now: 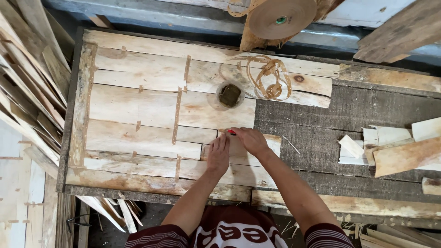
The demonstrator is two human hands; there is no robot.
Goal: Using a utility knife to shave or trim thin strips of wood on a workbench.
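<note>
Thin pale veneer sheets [138, 105] lie side by side on a workbench, joined by strips of brown paper tape [177, 115]. My left hand [217, 155] presses flat on a small veneer piece [250, 158] at the sheets' right edge. My right hand [249, 138] rests just beyond it, fingers closed on a small red tool [231, 132] held against the veneer.
A round clear container [229, 95] with a dark sponge sits on the sheets, beside a tangle of loose tape [270, 78]. A large tape roll [280, 17] hangs at the back. Veneer offcuts [390, 147] lie at right, stacked strips [27, 92] at left.
</note>
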